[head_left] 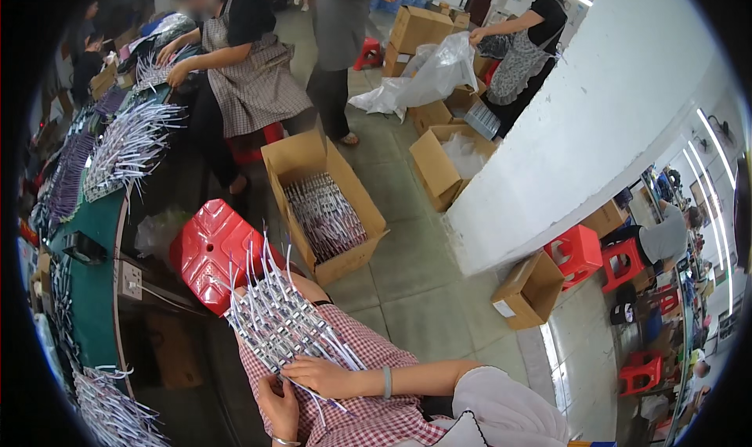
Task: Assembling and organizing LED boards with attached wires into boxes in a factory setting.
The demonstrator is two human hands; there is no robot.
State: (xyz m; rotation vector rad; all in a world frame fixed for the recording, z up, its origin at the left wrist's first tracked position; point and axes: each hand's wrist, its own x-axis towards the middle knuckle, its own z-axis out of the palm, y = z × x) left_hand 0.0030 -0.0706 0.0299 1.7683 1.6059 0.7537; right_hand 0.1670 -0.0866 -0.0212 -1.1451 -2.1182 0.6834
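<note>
Both hands, left (280,406) and right (325,375), closed on a wired strip bundle (276,319) resting on the lap, near the red stool (213,251). Loose white leads splayed far; likely to snag or slip free if grip shifts.

Your hands sit hemmed in: red stool (211,251) just left, open carton (325,208) ahead. Bare floor (407,290) to the right gives passage. Bench edge (117,236) blocks the far left.
</note>
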